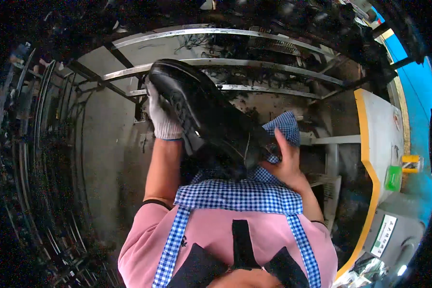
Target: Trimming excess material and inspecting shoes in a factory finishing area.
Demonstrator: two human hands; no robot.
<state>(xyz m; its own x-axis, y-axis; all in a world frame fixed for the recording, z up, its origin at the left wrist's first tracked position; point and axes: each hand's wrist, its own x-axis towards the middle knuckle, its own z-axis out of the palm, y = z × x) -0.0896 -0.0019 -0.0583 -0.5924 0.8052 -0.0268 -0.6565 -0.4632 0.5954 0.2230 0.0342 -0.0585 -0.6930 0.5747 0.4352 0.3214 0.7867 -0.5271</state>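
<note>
1. Far left, thin metal racks (36,120) stand in the dark.
2. Next is the left hand (162,114), in a white glove. It grips the boot along its left side, near the toe. Some fingertips are hidden behind it.
3. The pink shirt (144,235) has a small dark mark like writing on its front, too tiny to read.
4. In the middle, the black boot (201,103) is held up over the checked apron (237,196). It is tilted, with its round toe up and to the left. It looks shiny, with a chunky sole on its left edge.
5. The right hand (288,161) is bare and grasps a blue and white checked cloth (285,126) by the boot's lower end. Some fingers are hidden.
6. Farther right is a white table (377,129) with a yellow edge.
7. On a grey machine (403,223), a white label (384,235) has a green strip and dark writing.
8. Near it, a green box (393,178) has blurry pale print.
</note>
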